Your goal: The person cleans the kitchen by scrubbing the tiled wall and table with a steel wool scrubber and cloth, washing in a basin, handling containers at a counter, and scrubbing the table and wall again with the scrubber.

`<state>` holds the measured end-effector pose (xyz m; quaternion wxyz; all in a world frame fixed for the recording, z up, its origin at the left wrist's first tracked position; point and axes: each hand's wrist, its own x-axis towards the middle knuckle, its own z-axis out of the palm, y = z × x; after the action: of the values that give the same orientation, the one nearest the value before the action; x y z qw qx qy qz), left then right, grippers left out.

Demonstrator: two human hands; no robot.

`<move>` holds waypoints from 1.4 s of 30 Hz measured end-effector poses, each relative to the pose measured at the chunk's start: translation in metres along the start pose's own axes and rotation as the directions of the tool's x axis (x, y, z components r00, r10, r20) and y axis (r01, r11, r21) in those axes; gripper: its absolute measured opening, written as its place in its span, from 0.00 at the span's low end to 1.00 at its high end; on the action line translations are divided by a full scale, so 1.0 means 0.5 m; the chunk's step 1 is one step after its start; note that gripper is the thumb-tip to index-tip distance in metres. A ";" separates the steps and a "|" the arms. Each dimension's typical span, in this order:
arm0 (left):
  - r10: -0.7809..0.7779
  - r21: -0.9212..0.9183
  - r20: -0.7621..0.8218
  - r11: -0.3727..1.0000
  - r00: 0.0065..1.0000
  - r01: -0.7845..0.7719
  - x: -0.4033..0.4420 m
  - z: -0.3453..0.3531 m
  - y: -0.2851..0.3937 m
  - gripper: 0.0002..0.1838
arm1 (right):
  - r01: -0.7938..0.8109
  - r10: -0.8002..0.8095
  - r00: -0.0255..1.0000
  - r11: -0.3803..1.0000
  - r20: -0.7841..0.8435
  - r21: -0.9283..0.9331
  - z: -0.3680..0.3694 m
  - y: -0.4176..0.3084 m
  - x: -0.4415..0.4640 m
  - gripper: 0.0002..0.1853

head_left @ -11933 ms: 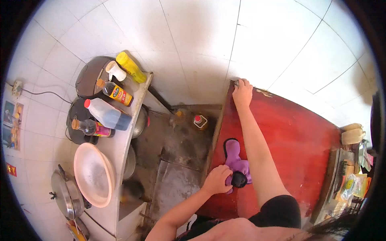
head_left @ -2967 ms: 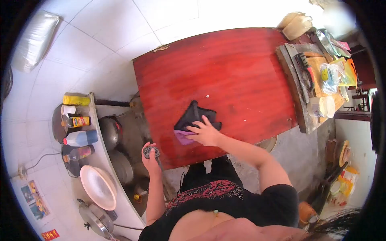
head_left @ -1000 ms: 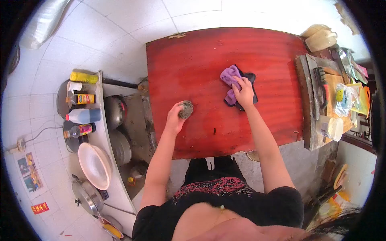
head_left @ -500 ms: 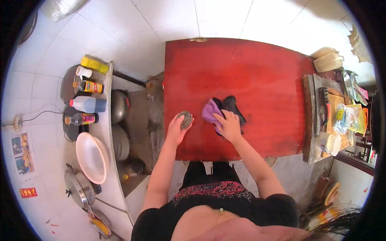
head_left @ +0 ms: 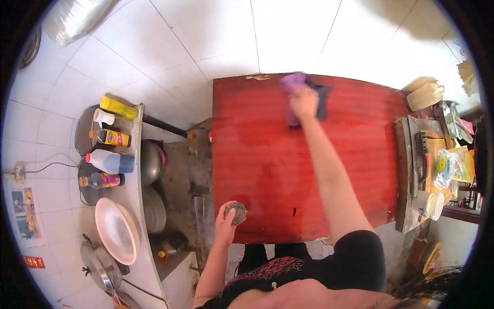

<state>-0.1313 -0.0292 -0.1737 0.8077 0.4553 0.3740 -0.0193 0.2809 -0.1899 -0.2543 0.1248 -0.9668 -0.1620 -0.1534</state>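
My left hand (head_left: 224, 222) is closed around a round steel wool scrubber (head_left: 237, 212), held near the front left of the red table (head_left: 262, 144). At the far side of the tabletop my right hand (head_left: 304, 103), slightly blurred, presses on a purple and black cloth (head_left: 293, 80). The purple part bunches up beyond the fingers, while a dark part spreads out to the right of the hand. Streaks run across the red surface, and a small dark speck lies on it near the front.
At left, a narrow shelf carries several bottles (head_left: 114, 138), a pale plastic basin (head_left: 117, 232) and a metal pot (head_left: 100, 265). On the right, a wooden stand (head_left: 404, 175) bears a brush (head_left: 423, 154), plastic bags (head_left: 445, 167) and a tub (head_left: 428, 205). White tiled wall borders the table's far edge.
My right hand has pushed the cloth away from me, from mid-table to the far edge. My left hand still holds the scrubber near the front left. The camera view has shifted.
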 end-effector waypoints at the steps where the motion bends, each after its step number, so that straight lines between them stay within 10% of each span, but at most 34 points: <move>1: -0.004 -0.026 -0.023 1.000 1.000 0.003 -0.007 0.004 0.003 0.13 | 0.143 -0.126 0.983 0.981 -0.131 0.128 0.021 -0.068 -0.037 0.14; 6: 0.020 -0.009 0.043 1.000 0.999 -0.020 0.007 0.029 0.027 0.13 | 0.295 -0.362 0.932 0.721 -0.021 0.627 -0.092 -0.224 -0.269 0.20; 9: 0.028 -0.029 0.088 0.999 0.996 -0.026 0.019 0.020 0.046 0.13 | -0.114 -0.246 0.927 0.536 0.284 0.837 -0.170 -0.115 -0.288 0.17; 11: 0.014 -0.065 0.083 0.998 0.996 -0.009 0.020 0.013 0.056 0.13 | -0.534 0.107 0.845 0.244 0.524 0.810 -0.226 -0.001 -0.276 0.15; 14: 0.017 -0.035 0.054 0.999 0.998 -0.015 0.030 -0.018 0.044 0.13 | -0.419 0.488 0.864 0.560 0.124 0.714 -0.241 0.184 -0.215 0.17; 16: 0.025 -0.045 0.048 0.999 0.999 -0.023 0.028 -0.043 0.032 0.13 | -0.387 0.381 0.873 0.921 -0.305 0.043 -0.093 0.368 -0.192 0.23; 18: 0.000 -0.035 -0.003 0.999 1.000 0.000 0.015 -0.059 0.036 0.14 | -0.603 0.526 0.785 0.770 -0.327 -0.208 -0.067 0.337 -0.128 0.25; 23: 0.017 -0.093 -0.103 0.995 0.995 -0.026 -0.006 -0.136 0.012 0.15 | -0.058 0.075 0.970 0.995 -0.233 0.081 0.008 0.021 0.045 0.15; 27: 0.086 -0.075 -0.154 0.992 0.984 -0.098 -0.042 -0.174 0.036 0.15 | 0.327 -0.274 0.944 0.841 -0.183 0.431 0.015 -0.313 -0.009 0.12; 42: 0.184 0.008 -0.048 0.983 0.982 -0.184 -0.135 -0.241 0.104 0.14 | 0.242 -0.382 0.915 0.778 0.131 0.580 -0.218 -0.493 -0.649 0.27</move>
<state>-0.2311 0.0705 -0.1313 0.7958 0.4897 0.3500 0.0657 -0.1259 -0.0851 -0.2158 0.3505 -0.8595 -0.3721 0.0001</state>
